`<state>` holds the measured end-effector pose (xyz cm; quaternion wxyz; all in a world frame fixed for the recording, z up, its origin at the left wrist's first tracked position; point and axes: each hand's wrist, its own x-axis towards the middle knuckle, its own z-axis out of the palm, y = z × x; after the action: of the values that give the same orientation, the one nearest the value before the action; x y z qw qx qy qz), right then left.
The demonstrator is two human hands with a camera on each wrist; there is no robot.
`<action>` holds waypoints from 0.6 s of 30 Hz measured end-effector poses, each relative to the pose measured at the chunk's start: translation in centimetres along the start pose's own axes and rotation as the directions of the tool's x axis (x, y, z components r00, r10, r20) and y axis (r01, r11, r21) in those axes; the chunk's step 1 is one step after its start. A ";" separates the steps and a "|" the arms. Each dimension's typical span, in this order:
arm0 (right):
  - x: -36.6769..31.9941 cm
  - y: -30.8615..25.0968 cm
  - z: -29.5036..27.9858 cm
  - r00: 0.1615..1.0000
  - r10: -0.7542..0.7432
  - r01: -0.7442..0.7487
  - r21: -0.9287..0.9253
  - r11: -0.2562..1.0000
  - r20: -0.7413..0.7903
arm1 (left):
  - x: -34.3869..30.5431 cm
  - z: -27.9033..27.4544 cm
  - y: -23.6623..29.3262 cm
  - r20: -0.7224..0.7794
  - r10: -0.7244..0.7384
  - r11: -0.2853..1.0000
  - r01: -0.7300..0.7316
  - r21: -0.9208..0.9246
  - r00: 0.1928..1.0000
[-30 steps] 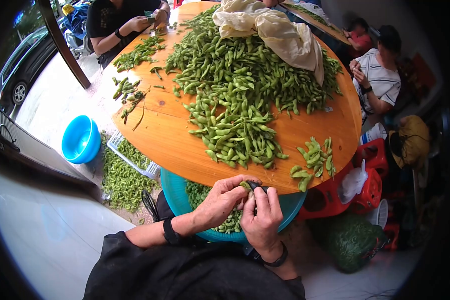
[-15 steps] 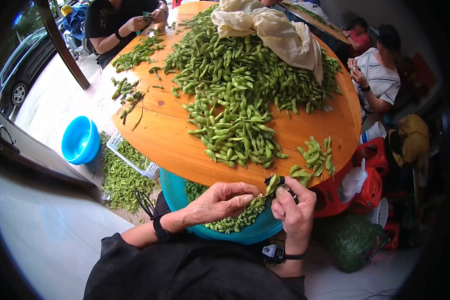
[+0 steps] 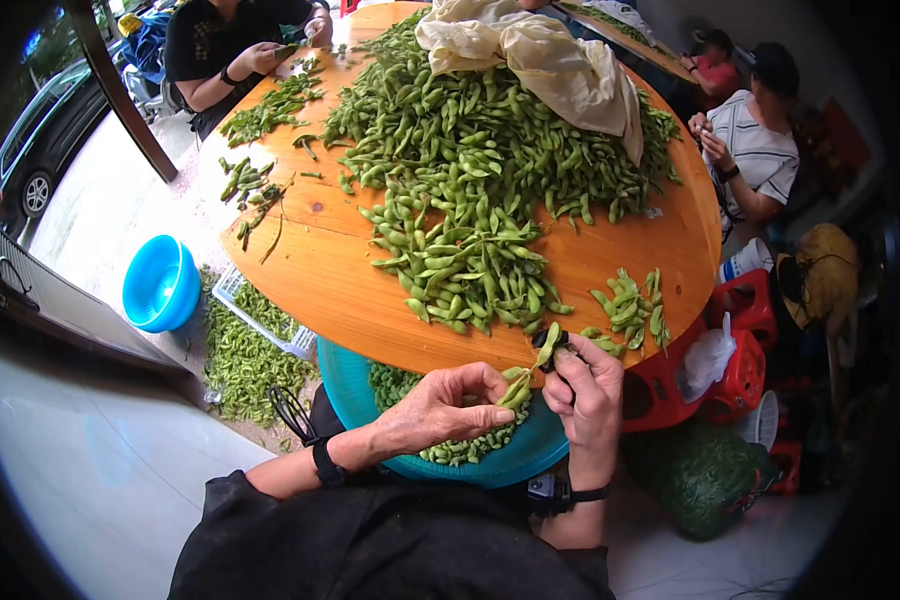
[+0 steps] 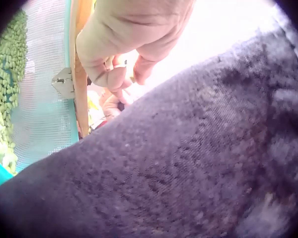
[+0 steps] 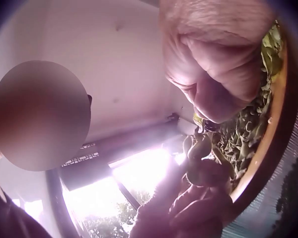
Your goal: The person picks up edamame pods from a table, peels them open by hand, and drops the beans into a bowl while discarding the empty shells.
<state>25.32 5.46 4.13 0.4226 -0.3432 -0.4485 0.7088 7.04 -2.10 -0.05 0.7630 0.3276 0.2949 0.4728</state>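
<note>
At the table's near edge my left hand point(image 3: 442, 410) pinches green soybean pods point(image 3: 515, 390) between thumb and fingers; the left wrist view shows its fingers curled. Just to the right, my right hand point(image 3: 592, 398) grips another soybean pod point(image 3: 547, 345) along with a small black object whose kind I cannot tell. In the right wrist view the pods point(image 5: 201, 148) hang between both hands. Under the hands sits a teal basin point(image 3: 342, 392) with shelled green beans point(image 3: 460, 450). A large heap of soybean pods point(image 3: 450, 190) covers much of the wooden table point(image 3: 320, 270).
A cream cloth point(image 3: 540, 60) lies over the heap. A small pod pile point(image 3: 630, 305) is at the table's right. On the floor at left are a blue bowl point(image 3: 160, 285), a white crate point(image 3: 260, 315) and strewn pods point(image 3: 245, 370). Red stools point(image 3: 735, 370) stand right. Other people sit around.
My hands, earlier together at the table edge, moved apart as the right went right; now the left has pods in its fingertips, close to the right hand's pod.
</note>
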 end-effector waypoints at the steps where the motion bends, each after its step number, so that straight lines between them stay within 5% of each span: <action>1: 0.1 0.0 0.0 1.000 0.020 -0.020 0.014 1.000 0.004 | 0.0 0.1 0.2 -0.039 0.007 1.000 -0.006 0.015 0.999; 5: 0.1 0.5 0.0 1.000 0.018 -0.018 0.003 1.000 0.023 | 0.3 -0.4 0.0 -0.058 -0.003 0.997 -0.001 -0.072 0.998; 7: 0.0 0.9 0.0 0.994 0.006 -0.042 -0.343 0.938 -0.106 | 0.3 0.4 0.3 -0.135 0.005 0.998 -0.013 -0.058 0.991; 8: -0.2 1.2 -0.3 0.994 0.005 -0.041 -0.344 0.938 -0.107 | 0.4 0.7 0.4 -0.211 0.018 0.999 -0.027 -0.043 0.977; 10: -0.7 1.7 -0.5 0.933 -0.351 0.121 -0.854 0.506 -0.076 | 0.7 0.6 0.3 -0.221 0.047 0.995 -0.064 -0.072 0.974; 16: -4.4 -0.6 1.1 0.958 -0.258 0.254 -0.800 0.544 0.129 | 0.8 1.1 0.4 -0.300 0.105 0.994 -0.110 -0.002 0.948; 18: -3.7 -0.2 1.3 0.960 -0.268 0.236 -0.765 0.599 0.086 | 0.8 1.0 0.3 -0.296 0.123 0.992 -0.111 0.058 0.947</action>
<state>25.80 1.69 5.17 0.3403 -0.4364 -0.7427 0.3770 7.94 -1.50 0.63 0.6733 0.2846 0.3967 0.5553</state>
